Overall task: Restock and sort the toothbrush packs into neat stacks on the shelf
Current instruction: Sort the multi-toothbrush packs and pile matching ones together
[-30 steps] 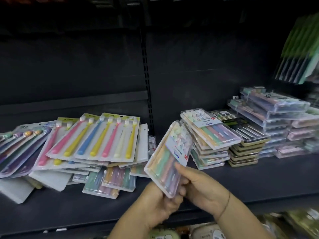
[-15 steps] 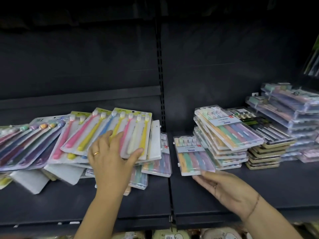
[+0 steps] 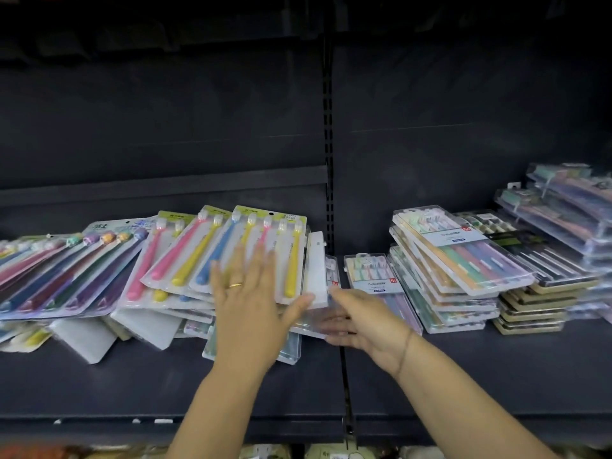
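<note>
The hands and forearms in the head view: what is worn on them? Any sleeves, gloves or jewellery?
No sleeves or gloves show: the left forearm and the right forearm are bare. The left hand wears a plain gold ring on one finger. The right hand has a thin cord bracelet around its wrist.

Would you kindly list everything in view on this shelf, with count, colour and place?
Shelf: one, dark grey, across the frame.
Bright carded packs: several, pink-yellow-blue, pile left of centre.
Purple carded packs: several, far left.
White packs: few, under that pile.
Clear pastel stack: one, right of centre.
Lone clear pack: one, pastel, left of it.
Black-and-tan stack: one, further right.
Blurred pastel stack: one, far right.
Left hand: flat on the bright pile.
Right hand: at a buried clear pack's edge; grip unclear.
</note>
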A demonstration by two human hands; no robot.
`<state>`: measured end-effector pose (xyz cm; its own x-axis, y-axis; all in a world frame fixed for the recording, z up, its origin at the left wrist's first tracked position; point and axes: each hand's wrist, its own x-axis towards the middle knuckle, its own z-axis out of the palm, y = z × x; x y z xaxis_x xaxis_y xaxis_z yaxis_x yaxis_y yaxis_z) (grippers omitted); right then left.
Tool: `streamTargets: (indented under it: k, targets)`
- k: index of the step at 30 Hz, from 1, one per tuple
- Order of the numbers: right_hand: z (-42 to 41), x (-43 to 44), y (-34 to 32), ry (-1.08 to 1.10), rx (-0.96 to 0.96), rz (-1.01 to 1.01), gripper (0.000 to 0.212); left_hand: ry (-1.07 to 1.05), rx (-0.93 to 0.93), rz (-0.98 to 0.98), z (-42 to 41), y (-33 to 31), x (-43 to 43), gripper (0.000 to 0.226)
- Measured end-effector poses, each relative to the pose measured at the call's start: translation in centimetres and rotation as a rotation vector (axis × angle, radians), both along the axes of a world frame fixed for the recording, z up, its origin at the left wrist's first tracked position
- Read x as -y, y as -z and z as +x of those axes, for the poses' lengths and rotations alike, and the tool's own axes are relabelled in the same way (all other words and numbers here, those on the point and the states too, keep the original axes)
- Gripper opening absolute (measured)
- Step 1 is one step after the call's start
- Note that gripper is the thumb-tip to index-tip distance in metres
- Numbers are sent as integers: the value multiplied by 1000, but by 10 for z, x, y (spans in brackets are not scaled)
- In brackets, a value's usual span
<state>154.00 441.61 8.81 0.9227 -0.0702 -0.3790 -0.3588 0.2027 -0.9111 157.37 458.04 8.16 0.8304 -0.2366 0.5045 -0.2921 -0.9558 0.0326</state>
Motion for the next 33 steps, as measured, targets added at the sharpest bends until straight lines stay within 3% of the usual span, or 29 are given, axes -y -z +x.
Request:
streamTargets:
  k: [4, 7, 10, 13, 16, 18, 22, 26, 33]
  targets:
    - [20, -20, 0, 5, 34, -18, 12, 3, -20, 76, 3, 9, -4, 73]
    - [19, -17, 1, 244, 141, -108, 6, -79, 11, 58, 7, 9, -18, 71]
    - [9, 2, -4, 472, 372, -255, 9, -134, 52, 11, 10, 4, -26, 72]
    - [-9, 22, -6, 609, 650, -637, 17, -157, 54, 1, 12, 4, -28, 69]
    - [-21, 35, 6, 700, 915, -1182, 21, -165, 33, -17, 12, 4, -27, 66]
    - [-22, 42, 26, 699, 1003, -1436, 19, -170, 24, -25, 12, 4, -26, 66]
    - [-23, 46, 56, 605, 985, -1647, 22, -178, 36, -22, 12, 4, -25, 66]
    - [-20, 46, 70, 415, 801, -1814, 52, -180, 39, -14, 11, 5, -25, 66]
    - [-8, 53, 75, 272, 676, -1733, 46, -183, 36, -33, 11, 5, -24, 65]
